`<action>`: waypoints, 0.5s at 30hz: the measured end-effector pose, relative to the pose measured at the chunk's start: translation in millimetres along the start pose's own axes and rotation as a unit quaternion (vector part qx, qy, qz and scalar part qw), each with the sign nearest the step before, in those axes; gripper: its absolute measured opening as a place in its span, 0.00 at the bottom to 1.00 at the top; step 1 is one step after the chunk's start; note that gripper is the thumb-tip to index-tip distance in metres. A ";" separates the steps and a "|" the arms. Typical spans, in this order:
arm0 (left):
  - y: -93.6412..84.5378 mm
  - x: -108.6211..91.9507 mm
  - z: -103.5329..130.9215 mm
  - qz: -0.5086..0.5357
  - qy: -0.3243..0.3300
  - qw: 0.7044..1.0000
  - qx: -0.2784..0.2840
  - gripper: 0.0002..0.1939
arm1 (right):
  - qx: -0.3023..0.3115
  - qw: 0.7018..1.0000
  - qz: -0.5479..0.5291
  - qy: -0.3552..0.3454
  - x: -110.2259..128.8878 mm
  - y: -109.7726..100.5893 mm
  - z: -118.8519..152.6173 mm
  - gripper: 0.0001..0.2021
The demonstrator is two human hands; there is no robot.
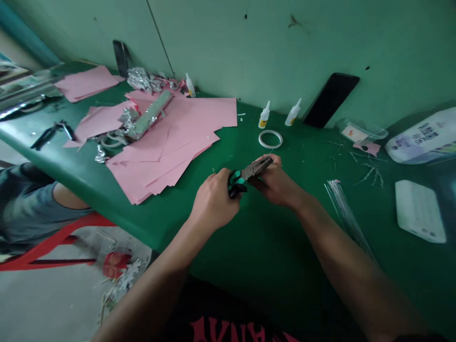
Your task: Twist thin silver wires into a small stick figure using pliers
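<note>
Pliers (252, 172) with dark and teal handles are held above the green table, their metal jaws pointing right. My left hand (215, 197) is wrapped round the handles. Beside the jaw tips, my right hand (274, 179) has its fingers pressed together; a thin wire end seems to show there, but what it grips is mostly hidden. A white tape ring (270, 139) lies just beyond my right hand. To the right of my right forearm lies a bundle of thin wires (347, 216).
Pink paper sheets (171, 142) and crumpled foil (142, 80) cover the left side. Two glue bottles (264, 115) and a phone (331, 100) stand near the wall. A white box (419, 210) lies right. A seated person's leg (67, 197) is at far left.
</note>
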State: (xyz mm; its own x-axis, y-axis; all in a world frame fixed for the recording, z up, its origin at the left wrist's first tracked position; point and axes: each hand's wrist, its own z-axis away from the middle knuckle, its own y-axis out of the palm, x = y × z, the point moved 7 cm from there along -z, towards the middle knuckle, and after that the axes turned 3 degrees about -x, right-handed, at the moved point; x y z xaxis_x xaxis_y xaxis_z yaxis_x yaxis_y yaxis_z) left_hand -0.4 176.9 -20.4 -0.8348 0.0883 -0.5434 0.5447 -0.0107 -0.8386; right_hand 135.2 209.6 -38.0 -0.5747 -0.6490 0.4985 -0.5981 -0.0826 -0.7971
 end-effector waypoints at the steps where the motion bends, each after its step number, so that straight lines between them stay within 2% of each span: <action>1: -2.4 0.8 0.4 0.021 -0.010 1.000 -0.004 0.09 | -0.003 1.000 -0.028 0.002 3.9 -6.4 -0.4 0.08; 3: -8.7 2.7 2.4 0.084 -0.030 0.996 -0.017 0.06 | -0.001 0.995 -0.096 0.007 11.3 -16.0 -1.0 0.07; 7: -22.0 -0.6 10.8 0.207 -0.050 0.977 -0.030 0.07 | -0.016 0.972 -0.232 0.027 25.6 -24.2 -1.9 0.09; 9: -27.5 -3.9 16.9 0.261 -0.061 0.962 -0.039 0.07 | -0.044 0.949 -0.306 0.057 30.1 -22.2 -1.3 0.10; 13: -34.2 -4.1 29.0 0.330 -0.087 0.936 -0.087 0.07 | -0.105 0.884 -0.438 0.128 34.9 -9.0 2.8 0.10; 15: -32.1 -1.4 34.3 0.354 -0.093 0.925 -0.099 0.07 | -0.115 0.868 -0.462 0.140 40.1 -4.1 4.1 0.10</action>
State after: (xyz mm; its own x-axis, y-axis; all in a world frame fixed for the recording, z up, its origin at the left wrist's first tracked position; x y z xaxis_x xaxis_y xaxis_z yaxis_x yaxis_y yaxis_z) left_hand -19.4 143.0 5.9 -0.2530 -0.0435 -0.9665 0.9489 0.1838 -0.2567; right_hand 117.0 180.8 -16.1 0.1160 -0.1748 0.9777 -0.9531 -0.2967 0.0600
